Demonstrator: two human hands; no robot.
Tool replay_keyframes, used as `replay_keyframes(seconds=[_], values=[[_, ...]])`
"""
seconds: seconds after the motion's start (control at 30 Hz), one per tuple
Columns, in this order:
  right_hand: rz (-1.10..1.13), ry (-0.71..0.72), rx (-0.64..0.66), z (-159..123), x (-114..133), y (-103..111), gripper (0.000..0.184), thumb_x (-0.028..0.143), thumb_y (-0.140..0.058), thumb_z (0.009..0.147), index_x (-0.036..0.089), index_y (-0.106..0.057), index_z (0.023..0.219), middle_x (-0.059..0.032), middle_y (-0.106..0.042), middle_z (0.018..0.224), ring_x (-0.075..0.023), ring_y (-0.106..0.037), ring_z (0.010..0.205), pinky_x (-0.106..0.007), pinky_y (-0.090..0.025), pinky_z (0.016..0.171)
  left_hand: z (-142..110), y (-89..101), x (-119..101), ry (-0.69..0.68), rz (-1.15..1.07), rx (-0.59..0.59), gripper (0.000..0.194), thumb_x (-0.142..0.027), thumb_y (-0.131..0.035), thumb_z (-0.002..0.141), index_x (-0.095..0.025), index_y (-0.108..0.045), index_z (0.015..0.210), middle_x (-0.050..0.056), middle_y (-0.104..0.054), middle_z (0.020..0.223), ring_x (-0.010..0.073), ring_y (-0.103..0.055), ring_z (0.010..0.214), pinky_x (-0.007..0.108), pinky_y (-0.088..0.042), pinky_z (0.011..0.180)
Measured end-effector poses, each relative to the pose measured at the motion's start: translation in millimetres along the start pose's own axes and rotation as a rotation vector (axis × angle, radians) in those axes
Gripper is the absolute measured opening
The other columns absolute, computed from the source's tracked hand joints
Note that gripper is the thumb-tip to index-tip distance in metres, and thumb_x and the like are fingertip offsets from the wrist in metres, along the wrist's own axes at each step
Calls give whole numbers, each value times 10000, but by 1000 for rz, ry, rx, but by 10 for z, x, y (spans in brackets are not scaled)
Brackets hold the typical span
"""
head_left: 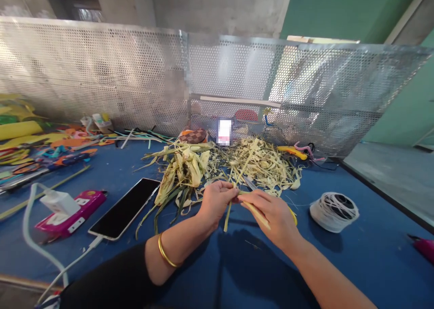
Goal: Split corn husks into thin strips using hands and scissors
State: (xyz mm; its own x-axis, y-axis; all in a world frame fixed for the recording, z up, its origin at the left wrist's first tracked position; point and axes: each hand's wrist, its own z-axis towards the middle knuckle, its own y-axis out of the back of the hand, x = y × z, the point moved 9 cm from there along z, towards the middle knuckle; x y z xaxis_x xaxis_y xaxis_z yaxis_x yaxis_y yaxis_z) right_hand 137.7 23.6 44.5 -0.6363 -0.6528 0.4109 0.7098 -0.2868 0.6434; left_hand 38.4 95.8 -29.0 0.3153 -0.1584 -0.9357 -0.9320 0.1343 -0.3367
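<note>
My left hand [216, 199] and my right hand [271, 214] meet over the blue table [237, 264], both closed on a thin pale-green leaf strip [228, 214] that hangs down between them. My right hand also grips a tool with a yellow handle [293, 216] and a metal blade tip [249, 184], likely scissors. A gold bangle [166, 252] sits on my left wrist. Just behind my hands lies a heap of dried husks and leaf strips [220, 164].
A black phone [125, 207] on a charging cable lies at the left, beside a pink power strip [69, 212] with a white charger. A spool of white thread [335, 211] sits at the right. Colourful scraps cover the far left. A perforated metal screen [135, 74] backs the table.
</note>
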Motion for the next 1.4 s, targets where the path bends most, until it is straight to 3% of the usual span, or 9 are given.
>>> replay_keyframes(seconds=[0.17, 0.33, 0.57, 0.8, 0.9, 1.03, 1.2, 1.3, 1.4], values=[[-291, 210, -178, 5, 191, 175, 189, 121, -472, 876, 211, -635, 910, -96, -643, 1054, -206, -597, 1020, -373, -481, 864, -65, -137, 1, -37, 166, 110, 149, -170, -738, 619, -154, -600, 674, -11, -654, 587, 117, -612, 507, 227, -487, 550], [-494, 117, -158, 44, 90, 170, 190, 145, -427, 908, 206, -604, 875, -56, -684, 900, -205, -620, 958, -450, -317, 1025, -130, -216, -60, -79, 212, 172, 101, -208, -709, 656, -146, -640, 619, -8, -646, 596, 106, -599, 496, 221, -485, 539], [-466, -178, -73, 21, -303, 127, 292, 300, -393, 923, 203, -556, 701, -31, -620, 620, -174, -563, 587, -276, -381, 611, -169, -252, -22, 22, 140, 201, 169, -274, -752, 620, -135, -657, 642, -5, -648, 603, 109, -616, 512, 228, -499, 587], [-343, -444, -53, -60, -543, 80, 303, 395, -461, 856, 219, -527, 619, 24, -518, 472, -132, -439, 435, -241, -283, 481, -165, -222, 17, 4, 205, 160, 154, -230, -781, 569, -131, -679, 630, 2, -647, 582, 103, -597, 504, 210, -477, 551], [-207, -481, -28, -50, -563, 133, 214, 398, -480, 848, 214, -583, 815, 17, -591, 549, -150, -510, 485, -246, -338, 508, -116, -124, 21, 47, 143, 78, 148, -223, -773, 586, -130, -662, 613, -1, -636, 555, 102, -596, 477, 207, -476, 533], [121, -404, 176, -3, -466, 150, 293, 284, -429, 874, 226, -588, 1113, 13, -642, 662, -151, -591, 596, -266, -452, 620, -52, -19, 77, 149, 56, 18, 185, -221, -797, 572, -120, -652, 629, 16, -639, 551, 94, -595, 468, 198, -481, 523], [367, -360, 427, -36, -330, 98, 268, 278, -454, 867, 245, -710, 937, -27, -681, 921, -155, -626, 791, -270, -484, 698, -36, -11, 91, 160, 58, 20, 162, -196, -796, 584, -121, -658, 625, 10, -627, 526, 85, -585, 466, 195, -493, 529], [400, -383, 364, -11, -333, 86, 216, 306, -526, 839, 231, -723, 890, -32, -682, 856, -162, -619, 760, -280, -483, 695, -55, -19, 83, 166, 72, 10, 112, -155, -768, 611, -121, -661, 609, 11, -629, 522, 84, -579, 455, 202, -498, 525], [379, -321, 99, 60, -330, 198, 160, 317, -593, 802, 222, -721, 781, -50, -661, 863, -185, -603, 812, -298, -474, 715, -68, -35, 51, 153, 99, 14, 82, -115, -738, 633, -120, -665, 595, 7, -630, 526, 80, -577, 448, 197, -502, 525]])
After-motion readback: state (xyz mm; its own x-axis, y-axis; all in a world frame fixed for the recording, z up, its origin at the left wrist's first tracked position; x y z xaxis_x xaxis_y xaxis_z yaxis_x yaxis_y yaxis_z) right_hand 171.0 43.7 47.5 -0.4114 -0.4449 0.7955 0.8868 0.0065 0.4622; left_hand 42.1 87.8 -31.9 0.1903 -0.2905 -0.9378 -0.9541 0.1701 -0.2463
